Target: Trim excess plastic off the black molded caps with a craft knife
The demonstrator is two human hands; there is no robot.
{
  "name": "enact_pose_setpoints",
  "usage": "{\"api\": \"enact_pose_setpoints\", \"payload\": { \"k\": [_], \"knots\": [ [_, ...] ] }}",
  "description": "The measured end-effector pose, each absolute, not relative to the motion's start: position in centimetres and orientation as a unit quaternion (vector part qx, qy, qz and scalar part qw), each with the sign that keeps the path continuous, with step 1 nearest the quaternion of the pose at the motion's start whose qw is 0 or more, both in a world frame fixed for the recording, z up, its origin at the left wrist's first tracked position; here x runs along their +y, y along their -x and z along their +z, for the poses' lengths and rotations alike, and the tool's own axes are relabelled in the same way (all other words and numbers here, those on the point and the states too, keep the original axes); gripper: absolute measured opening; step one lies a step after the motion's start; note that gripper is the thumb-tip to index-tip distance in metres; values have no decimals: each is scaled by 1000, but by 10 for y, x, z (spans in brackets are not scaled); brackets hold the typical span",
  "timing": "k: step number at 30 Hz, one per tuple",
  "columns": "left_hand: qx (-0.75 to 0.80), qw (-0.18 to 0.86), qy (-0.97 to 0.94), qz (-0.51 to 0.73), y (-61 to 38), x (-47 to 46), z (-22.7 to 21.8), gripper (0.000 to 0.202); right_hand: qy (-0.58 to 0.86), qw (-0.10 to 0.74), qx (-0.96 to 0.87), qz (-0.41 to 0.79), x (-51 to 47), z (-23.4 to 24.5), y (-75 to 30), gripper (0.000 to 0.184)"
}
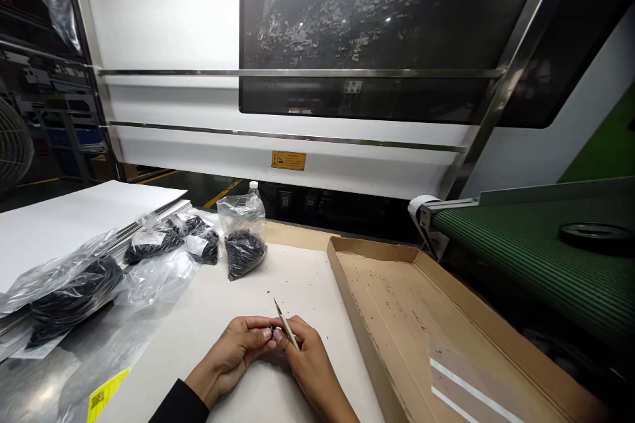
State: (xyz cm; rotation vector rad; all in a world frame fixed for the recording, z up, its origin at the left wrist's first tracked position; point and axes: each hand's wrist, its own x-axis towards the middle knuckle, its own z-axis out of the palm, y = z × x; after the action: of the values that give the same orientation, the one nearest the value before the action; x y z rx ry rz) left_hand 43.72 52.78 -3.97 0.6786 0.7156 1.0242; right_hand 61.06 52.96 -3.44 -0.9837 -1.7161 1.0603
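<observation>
**Left hand [233, 351] and right hand [313, 360] meet at a small dark piece [272, 330] left of the cardboard tray [366, 334]**

The tray's long near wall makes a raised edge just to the right hand's side. Left of the tray, a broad stretch of pale sheet [297, 271] runs past the fingertips toward a standing clear bag [245, 252], leaving room ahead of the knuckles. To the tray's right, a conveyor belt [526, 258] sits higher.

The hands are together, above the sheet left of the tray. The dark piece is pinched between their fingertips, which hide most of it; it looks black and tiny. The right hand also grips a thin pointed tool [286, 322], pale along the shaft and darker at the tip, angled up and away.

The tray is brown, shallow and folded, its floor sprinkled with dark specks. The belt is green and finely ribbed. Farther left of the tray, crinkled plastic bags [79, 297] bulge with black pieces beside stacked white boards [89, 208], smooth and flat.
</observation>
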Motion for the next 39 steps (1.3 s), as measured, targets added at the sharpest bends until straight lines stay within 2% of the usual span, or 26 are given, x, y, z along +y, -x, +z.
{"api": "enact_pose_setpoints", "payload": {
  "k": [18,24,28,34,39],
  "knots": [
    [319,767,-297,471,-435,528,-39,39,391,431,-698,417,531,-41,-610,31],
    [344,756,-236,504,-432,531,-40,27,462,464,-618,436,531,-45,-608,49],
    [352,746,-213,523,-427,532,-36,30,499,465,-573,456,533,-47,-610,59],
    [371,727,-214,537,-425,532,-30,34,507,474,-552,462,534,-47,-610,55],
    [409,695,-244,538,-423,533,-37,26,507,482,-540,468,534,-50,-608,52]
  ]
}}
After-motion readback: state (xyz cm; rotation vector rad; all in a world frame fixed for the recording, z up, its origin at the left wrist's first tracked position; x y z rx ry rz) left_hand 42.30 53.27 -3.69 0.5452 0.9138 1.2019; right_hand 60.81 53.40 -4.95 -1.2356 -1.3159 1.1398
